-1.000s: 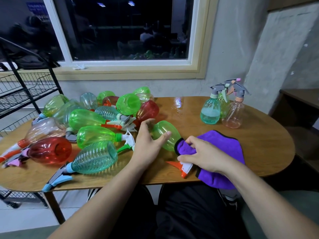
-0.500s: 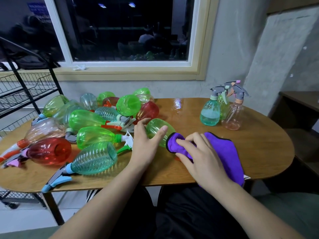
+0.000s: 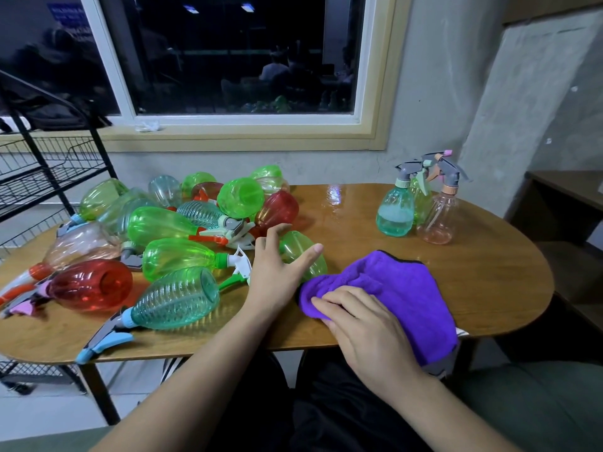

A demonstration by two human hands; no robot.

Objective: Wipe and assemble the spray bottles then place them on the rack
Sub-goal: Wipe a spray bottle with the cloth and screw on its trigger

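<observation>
Fingers of the left hand (image 3: 277, 272) rest straight and spread on the green bottle (image 3: 305, 252); it lies on the desk (image 3: 489, 272), base away, near end under the purple cloth (image 3: 398, 285); right hand (image 3: 368, 324), nearer that end, grips the bunched cloth.

No text can be read. A blue sign (image 3: 70, 17) shows in the window (image 3: 228, 60), far up and left of the left grip (image 3: 277, 272); its pale lettering is too blurred to make out. A white tag (image 3: 462, 332) at the edge of the cloth (image 3: 401, 282), right of the right grip (image 3: 368, 331), is too small to read.
</observation>
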